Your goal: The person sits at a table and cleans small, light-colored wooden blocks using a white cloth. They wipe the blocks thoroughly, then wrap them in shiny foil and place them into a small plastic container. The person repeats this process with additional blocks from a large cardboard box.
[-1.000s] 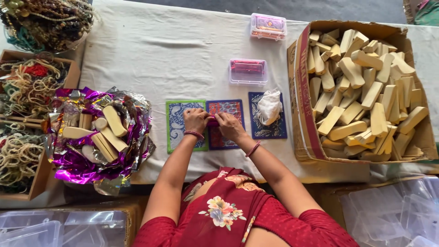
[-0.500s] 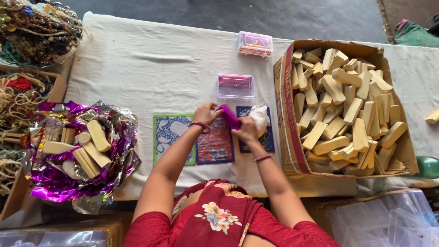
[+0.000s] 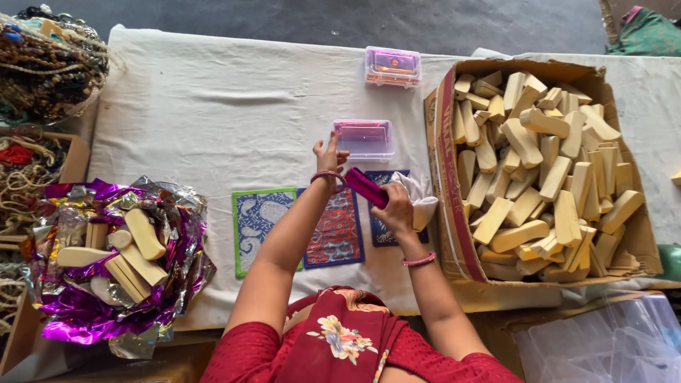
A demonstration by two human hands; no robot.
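- Magenta block (image 3: 366,187) looked light, stiff, smooth; best pinched across its long sides.
- Held above patterned cards (image 3: 333,230) near surface's front edge.
- Right hand (image 3: 396,211) clenched on its lower end.
- Left hand (image 3: 329,157) released, fingers spread, by clear box (image 3: 363,139).

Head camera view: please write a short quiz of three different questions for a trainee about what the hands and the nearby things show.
1. True or false: the right hand holds a flat magenta piece.
2. Which is nearest to the left hand? A) clear plastic box B) purple foil C) bead strings
3. What fills the cardboard box on the right side?

Key:
1. True
2. A
3. Pale wooden blocks
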